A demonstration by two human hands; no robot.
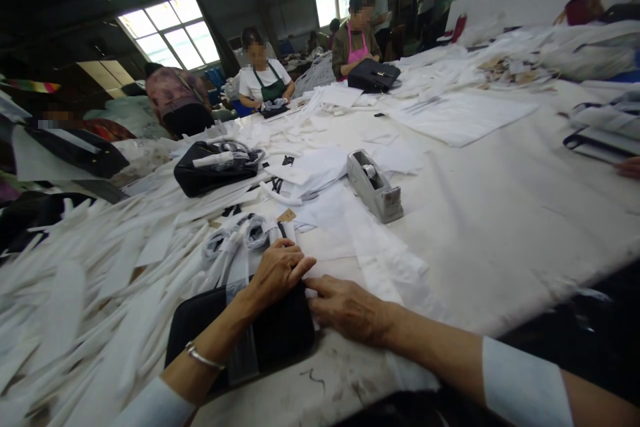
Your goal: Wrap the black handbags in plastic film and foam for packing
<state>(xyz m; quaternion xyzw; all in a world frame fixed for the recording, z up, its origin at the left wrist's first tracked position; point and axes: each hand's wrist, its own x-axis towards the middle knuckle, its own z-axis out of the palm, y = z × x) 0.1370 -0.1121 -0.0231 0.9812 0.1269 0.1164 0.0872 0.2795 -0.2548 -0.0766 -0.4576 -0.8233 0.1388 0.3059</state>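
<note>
While the left hand [281,267] reaches over the near black bag [287,323], the right hand [345,307] sits just beside the bag's far right corner, and from where I stand the two nearly meet there. The bag lies flat at the near edge of the desk [475,227], its long axis running left to right across the person's front, its bulk leftward of the right hand and under the left forearm. Left is the nearer hand, over the bag itself; its fingers bend at the far edge, but I can't tell whether they grip. Right's fingers are loosely curled, and I can't see anything pinched between them. Wrapped handles [256,232] crowd the far side, and white strips [120,280] heap up leftward. Beyond the hands, well clear of the bag, stands a tape dispenser [375,188].
</note>
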